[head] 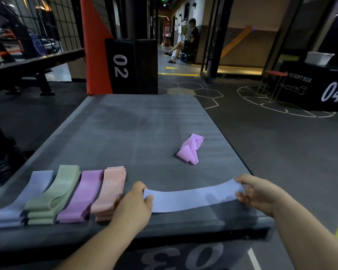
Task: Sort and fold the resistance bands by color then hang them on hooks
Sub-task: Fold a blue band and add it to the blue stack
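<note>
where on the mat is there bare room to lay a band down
Bare: the whole far half of the mat, beyond the four folded stacks and left of the crumpled pink band; also the strip between it and the stretched blue band. Crowded: the near left edge.

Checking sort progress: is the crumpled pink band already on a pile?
No, the crumpled pink band lies alone on the mat, apart from the four folded piles.
</note>
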